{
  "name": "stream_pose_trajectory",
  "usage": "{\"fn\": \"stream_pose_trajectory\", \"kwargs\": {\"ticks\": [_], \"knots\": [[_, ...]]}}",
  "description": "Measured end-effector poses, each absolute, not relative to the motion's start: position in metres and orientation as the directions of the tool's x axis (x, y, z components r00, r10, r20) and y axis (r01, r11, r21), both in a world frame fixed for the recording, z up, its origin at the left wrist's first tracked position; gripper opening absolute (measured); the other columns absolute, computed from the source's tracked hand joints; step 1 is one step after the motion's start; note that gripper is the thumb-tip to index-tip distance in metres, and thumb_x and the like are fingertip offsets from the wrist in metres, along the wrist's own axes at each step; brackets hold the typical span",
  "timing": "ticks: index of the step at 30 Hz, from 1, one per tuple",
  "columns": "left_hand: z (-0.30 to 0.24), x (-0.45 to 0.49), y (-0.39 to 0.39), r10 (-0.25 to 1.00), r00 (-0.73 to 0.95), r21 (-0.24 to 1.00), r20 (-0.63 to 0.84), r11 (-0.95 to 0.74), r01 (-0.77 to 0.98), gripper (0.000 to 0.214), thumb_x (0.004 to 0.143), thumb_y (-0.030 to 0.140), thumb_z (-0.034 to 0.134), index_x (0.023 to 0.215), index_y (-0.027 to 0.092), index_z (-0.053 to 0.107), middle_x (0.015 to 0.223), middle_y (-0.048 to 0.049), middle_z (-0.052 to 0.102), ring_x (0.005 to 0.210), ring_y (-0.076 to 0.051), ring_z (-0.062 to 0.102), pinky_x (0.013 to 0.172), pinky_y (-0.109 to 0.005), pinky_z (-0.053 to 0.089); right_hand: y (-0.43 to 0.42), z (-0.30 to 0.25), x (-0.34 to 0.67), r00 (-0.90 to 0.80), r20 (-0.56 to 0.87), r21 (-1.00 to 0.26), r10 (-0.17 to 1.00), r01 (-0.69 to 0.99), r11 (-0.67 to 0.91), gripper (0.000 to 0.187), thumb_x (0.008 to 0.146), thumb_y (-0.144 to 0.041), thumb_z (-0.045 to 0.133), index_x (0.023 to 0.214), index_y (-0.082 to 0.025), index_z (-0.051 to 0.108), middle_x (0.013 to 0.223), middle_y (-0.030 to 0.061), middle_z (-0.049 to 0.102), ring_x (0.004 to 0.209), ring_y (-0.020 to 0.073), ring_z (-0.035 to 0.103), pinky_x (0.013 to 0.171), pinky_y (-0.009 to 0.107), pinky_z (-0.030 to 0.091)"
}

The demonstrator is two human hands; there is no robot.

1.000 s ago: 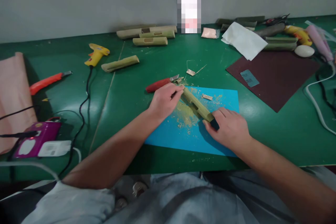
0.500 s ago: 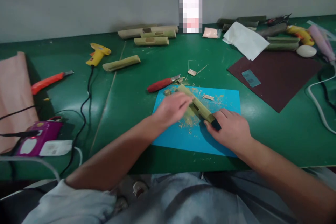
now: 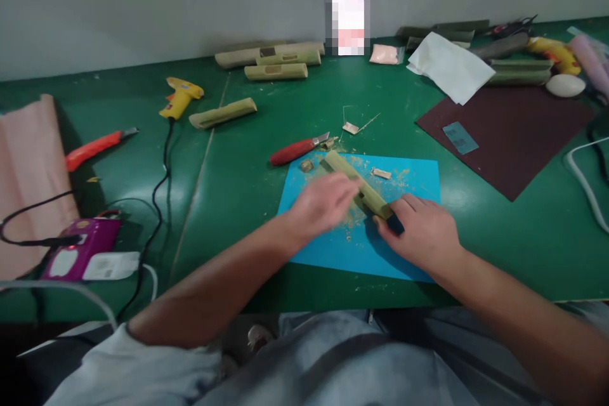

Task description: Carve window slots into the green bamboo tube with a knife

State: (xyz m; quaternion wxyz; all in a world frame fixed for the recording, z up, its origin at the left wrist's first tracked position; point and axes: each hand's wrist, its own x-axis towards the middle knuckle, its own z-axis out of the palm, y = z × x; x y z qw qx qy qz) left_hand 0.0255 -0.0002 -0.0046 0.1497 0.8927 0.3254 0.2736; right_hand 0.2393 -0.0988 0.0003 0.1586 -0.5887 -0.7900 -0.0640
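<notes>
A split bamboo piece (image 3: pixel 349 168) with a small cut opening lies slantwise over a blue sheet (image 3: pixel 323 250). My right hand (image 3: pixel 421 225) is closed round its near end, where a dark piece (image 3: pixel 395 224) shows beside the thumb. My left hand (image 3: pixel 326 203) is over the bamboo near the opening, slightly blurred, its fingers drawn together in a pinch; what they hold, if anything, is hidden. Pale shavings and dust lie around the bamboo. A small offcut (image 3: pixel 381 173) rests on the sheet to its right. Beyond the sheet's left corner lies a red-handled knife (image 3: pixel 295 151).
Several bamboo pieces (image 3: pixel 280 72) lie by the wall, another (image 3: pixel 223 113) nearer. Left are a yellow glue gun (image 3: pixel 181 99), an orange cutter (image 3: pixel 98 149) and a purple box (image 3: pixel 90 244) with cables. Right are a brown sheet (image 3: pixel 511 152), white paper (image 3: pixel 450 66) and an egg-shaped object (image 3: pixel 566 85).
My left hand has shifted slightly right and down along the bamboo, towards my right hand. My right hand keeps its hold. The whole view has shifted a little.
</notes>
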Motion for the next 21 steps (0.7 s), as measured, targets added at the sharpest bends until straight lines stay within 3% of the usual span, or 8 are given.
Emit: {"fn": "stream_pose_trajectory", "kwargs": {"ticks": [2,6,8,11,15,19,21], "knots": [[-0.005,0.026,0.0,0.619,0.711,0.469,0.334,-0.763,0.445,0.026,0.1,0.024,0.047,0.111,0.015,0.069,0.083,-0.0045,0.067,0.078,-0.015,0.065,0.07,-0.026,0.052,-0.099,0.0,0.239,-0.258,0.315,-0.089,0.913,0.95,0.299,0.033,0.091,-0.044,0.052,0.071,-0.018,0.059,0.068,0.0026,0.06,0.061,0.0149,0.051,0.059,0.032,0.026],[-0.006,0.023,0.005,0.718,0.502,0.445,0.482,-0.694,0.566,0.023,0.098,0.025,0.051,0.092,0.016,0.07,0.086,-0.0052,0.069,0.082,-0.016,0.065,0.078,-0.03,0.052,-0.098,0.001,0.239,-0.24,0.307,-0.091,0.921,0.956,0.279,0.035,0.091,-0.047,0.051,0.073,-0.019,0.06,0.07,0.0029,0.061,0.062,0.0152,0.052,0.059,0.031,0.026],[-0.007,0.023,0.003,0.677,0.576,0.421,0.458,-0.736,0.531,0.024,0.099,0.025,0.049,0.093,0.016,0.071,0.079,-0.0042,0.067,0.075,-0.015,0.064,0.072,-0.027,0.051,-0.098,0.001,0.239,-0.258,0.302,-0.086,0.918,0.951,0.295,0.035,0.091,-0.047,0.051,0.073,-0.019,0.06,0.07,0.0027,0.061,0.062,0.015,0.051,0.059,0.031,0.026],[-0.007,0.022,0.002,0.606,0.716,0.421,0.348,-0.783,0.459,0.024,0.099,0.023,0.048,0.109,0.017,0.069,0.084,-0.0044,0.068,0.077,-0.014,0.065,0.07,-0.025,0.05,-0.098,0.0,0.24,-0.273,0.304,-0.084,0.913,0.947,0.311,0.033,0.091,-0.045,0.052,0.072,-0.019,0.059,0.068,0.0021,0.059,0.061,0.0148,0.051,0.06,0.031,0.027],[-0.006,0.015,0.015,0.73,0.472,0.432,0.495,-0.678,0.595,0.022,0.098,0.024,0.052,0.095,0.015,0.071,0.089,-0.0071,0.07,0.084,-0.017,0.066,0.077,-0.029,0.052,-0.099,-0.001,0.241,-0.265,0.327,-0.081,0.907,0.949,0.306,0.034,0.091,-0.047,0.052,0.071,-0.019,0.058,0.069,0.0015,0.059,0.062,0.0145,0.051,0.06,0.031,0.027],[-0.005,0.017,0.015,0.678,0.627,0.428,0.384,-0.732,0.53,0.023,0.098,0.022,0.049,0.103,0.014,0.07,0.084,-0.006,0.069,0.079,-0.016,0.065,0.072,-0.028,0.051,-0.099,-0.001,0.24,-0.276,0.333,-0.085,0.902,0.944,0.32,0.033,0.09,-0.044,0.052,0.07,-0.019,0.058,0.067,0.0013,0.057,0.061,0.0143,0.05,0.059,0.032,0.027],[-0.006,0.02,0.011,0.692,0.593,0.452,0.411,-0.72,0.526,0.022,0.098,0.023,0.05,0.101,0.015,0.071,0.086,-0.006,0.069,0.082,-0.017,0.065,0.075,-0.028,0.051,-0.099,-0.001,0.24,-0.275,0.341,-0.092,0.899,0.942,0.323,0.034,0.091,-0.045,0.052,0.07,-0.019,0.058,0.067,0.0018,0.058,0.061,0.0143,0.049,0.059,0.031,0.027]]}}
